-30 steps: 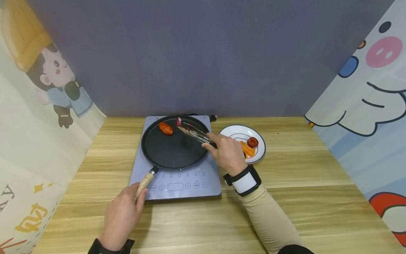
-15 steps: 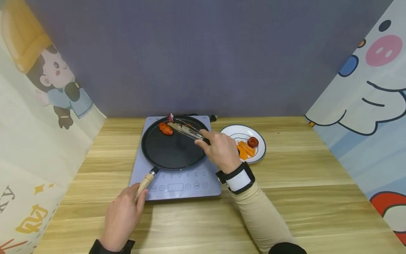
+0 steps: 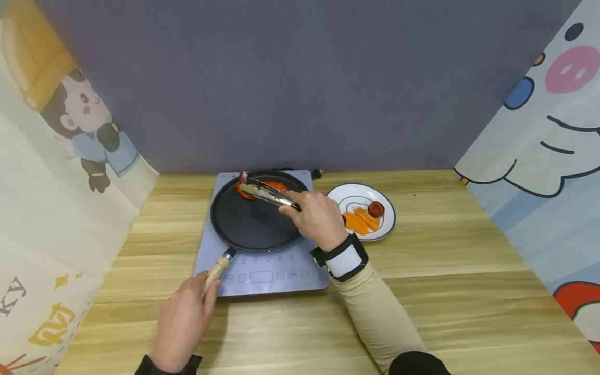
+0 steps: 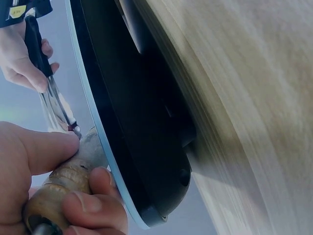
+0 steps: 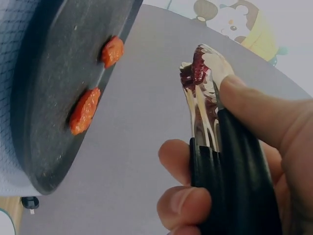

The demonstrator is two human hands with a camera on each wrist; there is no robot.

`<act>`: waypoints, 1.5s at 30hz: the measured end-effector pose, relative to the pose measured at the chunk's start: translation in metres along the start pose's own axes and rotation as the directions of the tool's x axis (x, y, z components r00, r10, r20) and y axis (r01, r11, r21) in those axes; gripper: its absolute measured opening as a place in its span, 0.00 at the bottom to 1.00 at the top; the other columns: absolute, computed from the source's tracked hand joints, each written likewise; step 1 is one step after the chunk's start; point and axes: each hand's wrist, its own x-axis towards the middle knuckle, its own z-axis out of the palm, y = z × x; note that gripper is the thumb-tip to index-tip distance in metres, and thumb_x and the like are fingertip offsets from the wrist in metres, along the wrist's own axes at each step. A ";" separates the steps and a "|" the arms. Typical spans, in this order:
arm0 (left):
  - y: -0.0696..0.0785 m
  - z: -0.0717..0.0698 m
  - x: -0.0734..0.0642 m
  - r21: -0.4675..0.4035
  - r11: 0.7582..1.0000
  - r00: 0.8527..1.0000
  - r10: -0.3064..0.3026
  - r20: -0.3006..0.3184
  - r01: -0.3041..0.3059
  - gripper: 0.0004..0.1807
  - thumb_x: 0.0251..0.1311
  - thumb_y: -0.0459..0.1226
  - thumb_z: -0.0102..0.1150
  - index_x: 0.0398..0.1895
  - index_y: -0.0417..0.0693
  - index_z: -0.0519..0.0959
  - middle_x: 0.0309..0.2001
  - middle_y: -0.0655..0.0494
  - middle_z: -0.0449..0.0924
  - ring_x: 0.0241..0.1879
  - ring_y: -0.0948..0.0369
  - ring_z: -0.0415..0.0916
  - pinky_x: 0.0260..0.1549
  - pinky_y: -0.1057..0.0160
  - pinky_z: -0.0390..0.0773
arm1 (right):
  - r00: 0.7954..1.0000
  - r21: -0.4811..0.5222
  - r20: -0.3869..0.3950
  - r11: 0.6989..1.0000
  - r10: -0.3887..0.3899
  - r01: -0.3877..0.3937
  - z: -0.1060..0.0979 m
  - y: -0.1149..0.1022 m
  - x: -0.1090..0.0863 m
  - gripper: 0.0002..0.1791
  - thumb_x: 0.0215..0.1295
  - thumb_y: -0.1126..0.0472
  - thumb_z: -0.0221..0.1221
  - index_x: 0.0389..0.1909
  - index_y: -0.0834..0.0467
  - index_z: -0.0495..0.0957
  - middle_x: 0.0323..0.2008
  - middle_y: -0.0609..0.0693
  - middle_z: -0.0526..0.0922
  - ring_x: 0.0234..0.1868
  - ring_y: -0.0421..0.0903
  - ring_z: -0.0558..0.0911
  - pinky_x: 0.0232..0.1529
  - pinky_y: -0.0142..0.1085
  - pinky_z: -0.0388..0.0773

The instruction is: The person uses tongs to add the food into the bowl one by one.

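Observation:
My left hand (image 3: pixel 184 315) grips the wooden handle (image 3: pixel 218 266) of a flat black frying pan (image 3: pixel 255 224), which sits on an induction cooker. Above the pan's far left part, my right hand (image 3: pixel 321 219) holds metal tongs (image 3: pixel 268 194) with black grips. Between the tongs' tips is a dark red piece of food (image 5: pixel 199 66), raised off the pan. Two glossy orange-red pieces of food lie in the pan; the right wrist view shows one piece (image 5: pixel 84 111) and the other piece (image 5: pixel 113 51) near the rim. In the head view the tongs partly cover both.
Right of the cooker (image 3: pixel 274 281), a white plate (image 3: pixel 337 195) with a dark rim bears orange slices (image 3: pixel 358 221) and a round dark red piece (image 3: pixel 376 209). A plug (image 3: pixel 317 173) lies behind the cooker. A grey partition (image 3: pixel 300 88) stands along the table's back edge.
My right hand has moved left with the tongs and the dark red piece, from over the pan's far middle to its far left. The left hand stays on the handle.

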 end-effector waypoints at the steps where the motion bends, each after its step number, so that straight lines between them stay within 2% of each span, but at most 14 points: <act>1: 0.000 0.000 0.000 -0.001 1.000 1.000 -0.003 0.003 0.003 0.16 0.59 0.38 0.63 0.42 0.32 0.79 0.22 0.50 0.72 0.15 0.61 0.63 0.11 0.62 0.60 | 1.000 -0.001 0.008 1.000 0.002 -0.002 0.001 -0.001 0.001 0.24 0.61 0.40 0.60 0.56 0.45 0.80 0.42 0.51 0.85 0.35 0.52 0.83 0.26 0.48 0.76; 10: -0.001 0.000 0.000 -0.009 1.000 1.000 0.006 -0.001 -0.006 0.15 0.60 0.38 0.63 0.42 0.33 0.79 0.22 0.51 0.72 0.16 0.61 0.63 0.11 0.62 0.60 | 0.998 -0.053 0.063 0.998 -0.013 0.016 0.016 -0.004 0.003 0.21 0.60 0.41 0.62 0.51 0.47 0.82 0.38 0.49 0.85 0.31 0.49 0.81 0.25 0.47 0.75; 19: 0.000 0.001 -0.001 -0.006 1.000 1.000 -0.014 0.006 0.014 0.16 0.60 0.39 0.62 0.42 0.33 0.79 0.21 0.51 0.71 0.15 0.61 0.62 0.11 0.63 0.59 | 0.994 -0.118 0.100 0.991 -0.046 0.057 0.029 -0.006 0.003 0.20 0.60 0.41 0.62 0.49 0.46 0.83 0.39 0.48 0.85 0.32 0.48 0.82 0.27 0.46 0.76; 26: 0.000 0.000 -0.001 -0.010 1.000 1.000 -0.015 0.008 0.015 0.16 0.60 0.39 0.62 0.43 0.33 0.79 0.22 0.51 0.71 0.16 0.61 0.63 0.11 0.61 0.61 | 0.992 -0.130 0.110 0.988 -0.065 0.079 0.036 -0.009 0.001 0.20 0.59 0.42 0.64 0.48 0.48 0.83 0.37 0.49 0.86 0.30 0.47 0.83 0.25 0.45 0.76; 35: 0.000 0.000 -0.001 -0.005 1.000 0.999 -0.026 0.025 0.026 0.16 0.61 0.40 0.61 0.44 0.33 0.78 0.22 0.52 0.71 0.15 0.61 0.62 0.11 0.62 0.59 | 0.992 -0.130 0.116 0.989 -0.051 0.066 0.042 -0.013 0.000 0.19 0.59 0.43 0.64 0.48 0.48 0.84 0.36 0.50 0.86 0.30 0.49 0.83 0.25 0.47 0.76; 45: 0.000 0.000 0.000 -0.012 1.000 1.000 -0.022 0.018 0.022 0.15 0.61 0.39 0.61 0.41 0.34 0.78 0.20 0.54 0.68 0.15 0.62 0.61 0.11 0.62 0.59 | 0.992 -0.150 0.111 0.986 -0.052 0.069 0.044 -0.014 0.000 0.18 0.59 0.42 0.63 0.43 0.49 0.84 0.31 0.50 0.85 0.26 0.49 0.82 0.22 0.45 0.74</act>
